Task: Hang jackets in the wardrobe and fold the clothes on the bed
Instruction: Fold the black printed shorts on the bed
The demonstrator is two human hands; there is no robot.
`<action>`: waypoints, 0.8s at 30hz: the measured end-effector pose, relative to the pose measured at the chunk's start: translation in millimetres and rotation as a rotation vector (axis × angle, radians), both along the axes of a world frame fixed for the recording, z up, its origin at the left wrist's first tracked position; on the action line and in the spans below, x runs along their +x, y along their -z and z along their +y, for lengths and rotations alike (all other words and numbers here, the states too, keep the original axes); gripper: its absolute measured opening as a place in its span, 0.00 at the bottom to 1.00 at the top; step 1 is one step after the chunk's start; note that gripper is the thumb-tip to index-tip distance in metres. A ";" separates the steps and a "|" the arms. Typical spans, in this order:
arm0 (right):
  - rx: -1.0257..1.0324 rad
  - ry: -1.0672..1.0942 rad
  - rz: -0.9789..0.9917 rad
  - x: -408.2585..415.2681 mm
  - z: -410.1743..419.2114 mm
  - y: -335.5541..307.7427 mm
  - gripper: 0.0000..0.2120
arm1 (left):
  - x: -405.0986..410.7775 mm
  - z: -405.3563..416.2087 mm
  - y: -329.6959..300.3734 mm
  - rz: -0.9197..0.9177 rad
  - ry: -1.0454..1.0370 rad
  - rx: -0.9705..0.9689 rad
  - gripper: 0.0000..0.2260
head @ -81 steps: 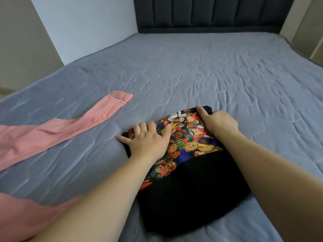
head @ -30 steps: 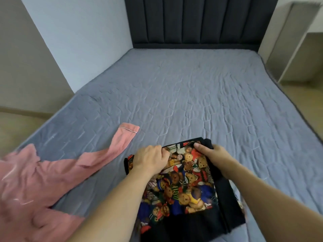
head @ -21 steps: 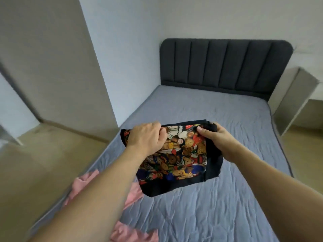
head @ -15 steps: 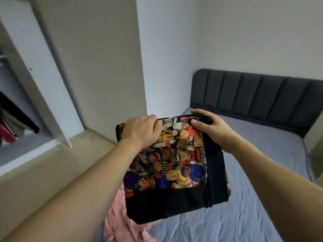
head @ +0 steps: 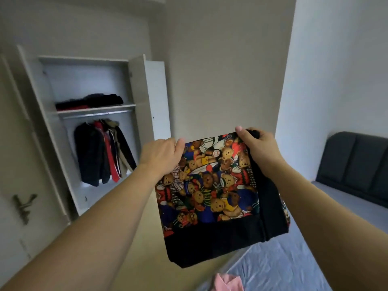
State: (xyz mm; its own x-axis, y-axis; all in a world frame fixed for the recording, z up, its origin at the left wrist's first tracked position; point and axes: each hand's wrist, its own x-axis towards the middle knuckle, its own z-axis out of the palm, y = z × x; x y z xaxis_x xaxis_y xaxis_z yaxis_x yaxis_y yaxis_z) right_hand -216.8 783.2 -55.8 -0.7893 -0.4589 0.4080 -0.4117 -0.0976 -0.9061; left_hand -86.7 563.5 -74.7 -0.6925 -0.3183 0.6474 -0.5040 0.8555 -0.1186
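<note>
Folded teddy-bear garment (head: 212, 194) hangs in the air, pinched at its top corners by my left hand (head: 161, 156) and right hand (head: 259, 148). I'd keep both pinches level — no sagging folds — toward the open wardrobe (head: 88, 127), its shelf (head: 94, 109) likely.

The folded garment (head: 218, 198) hangs between the left hand (head: 160, 157) and right hand (head: 259, 149), above the bed's (head: 294, 265) edge. The open wardrobe (head: 92, 127) stands behind, to the left: folded clothes (head: 90, 100) on its shelf, jackets (head: 102, 152) hanging below. The headboard (head: 354, 164) lies right.
</note>
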 end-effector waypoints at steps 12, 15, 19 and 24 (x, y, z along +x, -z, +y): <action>-0.030 -0.263 0.077 -73.8 -395.4 -8.1 0.11 | -13.1 -352.4 -34.8 0.038 -0.264 -0.219 0.23; -0.037 -0.323 0.061 -88.2 -497.9 -17.0 0.15 | -16.9 -444.7 -44.5 0.073 -0.293 -0.255 0.21; -0.030 -0.373 0.061 -107.6 -628.7 -16.8 0.17 | -24.1 -564.7 -45.9 0.086 -0.355 -0.340 0.25; -0.056 -0.427 0.045 -134.7 -789.8 -9.3 0.14 | -41.3 -715.9 -37.7 0.039 -0.371 -0.318 0.26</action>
